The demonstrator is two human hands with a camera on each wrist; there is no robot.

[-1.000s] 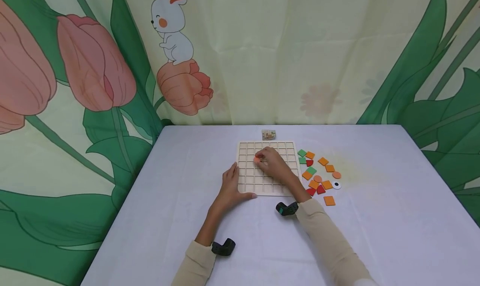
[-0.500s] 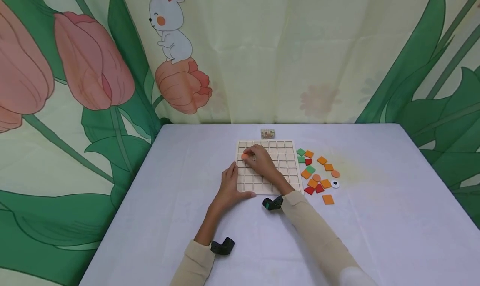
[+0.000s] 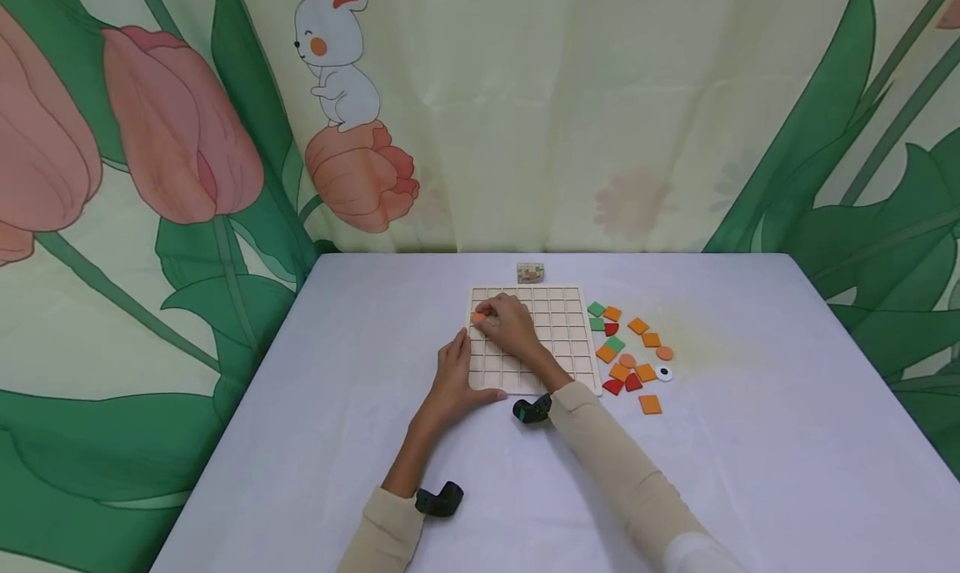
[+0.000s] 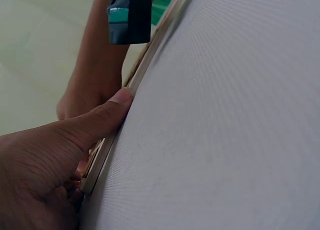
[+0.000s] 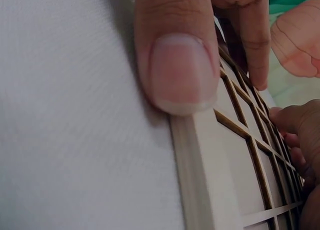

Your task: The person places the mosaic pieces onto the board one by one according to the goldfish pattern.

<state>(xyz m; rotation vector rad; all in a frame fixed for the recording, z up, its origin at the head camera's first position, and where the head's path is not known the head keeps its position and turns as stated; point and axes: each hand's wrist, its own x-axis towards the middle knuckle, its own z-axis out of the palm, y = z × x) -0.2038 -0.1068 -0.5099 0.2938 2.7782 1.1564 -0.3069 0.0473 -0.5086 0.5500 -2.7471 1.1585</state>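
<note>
A pale wooden grid board lies flat on the table. My left hand rests at its near left corner, fingers along the left side and thumb along the front edge. In the right wrist view the left thumb presses on the board's frame with its tip. Over the upper left cells, my right hand pinches a small orange disc near the board's left edge. The left wrist view shows the left hand large, with the right forearm behind it; the disc is hidden there.
Right of the board lie loose orange squares, green pieces, red quarter-round pieces, orange discs and a white disc with a black centre. A small patterned card or box sits beyond the board. A printed curtain hangs behind.
My right hand has moved left across the grid with the orange disc, from the middle columns to the left edge. The left hand has stayed at the board's corner.
</note>
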